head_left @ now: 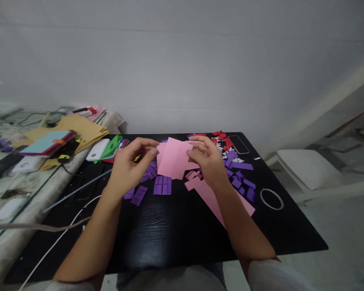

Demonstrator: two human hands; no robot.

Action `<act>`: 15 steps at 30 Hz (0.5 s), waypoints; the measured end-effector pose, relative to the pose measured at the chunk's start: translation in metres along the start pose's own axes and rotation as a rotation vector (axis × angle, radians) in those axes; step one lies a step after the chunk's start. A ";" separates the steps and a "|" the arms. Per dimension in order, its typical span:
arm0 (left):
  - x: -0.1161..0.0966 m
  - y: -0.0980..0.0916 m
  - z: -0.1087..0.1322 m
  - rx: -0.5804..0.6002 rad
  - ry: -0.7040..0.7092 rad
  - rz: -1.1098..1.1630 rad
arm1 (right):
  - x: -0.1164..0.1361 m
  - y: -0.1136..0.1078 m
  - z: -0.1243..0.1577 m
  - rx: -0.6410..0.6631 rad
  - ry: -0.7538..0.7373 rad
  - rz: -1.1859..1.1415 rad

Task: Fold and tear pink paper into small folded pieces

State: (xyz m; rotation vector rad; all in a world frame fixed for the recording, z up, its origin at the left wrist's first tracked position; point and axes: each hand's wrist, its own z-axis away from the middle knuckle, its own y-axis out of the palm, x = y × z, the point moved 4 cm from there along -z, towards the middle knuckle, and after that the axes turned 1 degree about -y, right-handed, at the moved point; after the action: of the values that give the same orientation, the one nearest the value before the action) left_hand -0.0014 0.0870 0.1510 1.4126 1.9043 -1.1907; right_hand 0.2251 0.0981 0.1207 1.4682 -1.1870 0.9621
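Both my hands hold up a creased piece of pink paper (175, 158) above the black table. My left hand (133, 159) pinches its left edge between thumb and fingers. On the right edge, my right hand (208, 159) grips the paper the same way. Below my left hand lie purple folded paper pieces (163, 185). Small pink folded pieces (193, 176) sit under my right hand. A larger pink sheet (208, 198) lies partly beneath my right forearm.
Red paper pieces (223, 138) and purple ones (244, 186) are scattered at the right, near a pale ring (271, 199). Green paper strips (111, 148) lie at the back left. A white cable (60, 238) crosses the left side. A white stool (307, 169) stands right.
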 end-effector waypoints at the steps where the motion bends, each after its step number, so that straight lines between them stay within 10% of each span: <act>1: 0.001 0.002 0.000 0.014 0.007 -0.014 | -0.002 0.000 -0.001 0.004 0.002 0.003; 15: 0.010 0.010 0.005 0.122 0.056 -0.088 | -0.003 0.006 0.002 0.018 0.001 0.021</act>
State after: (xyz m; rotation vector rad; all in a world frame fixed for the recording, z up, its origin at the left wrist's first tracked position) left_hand 0.0039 0.0883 0.1373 1.4522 1.9796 -1.3426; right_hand 0.2182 0.0962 0.1188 1.4722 -1.1980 0.9904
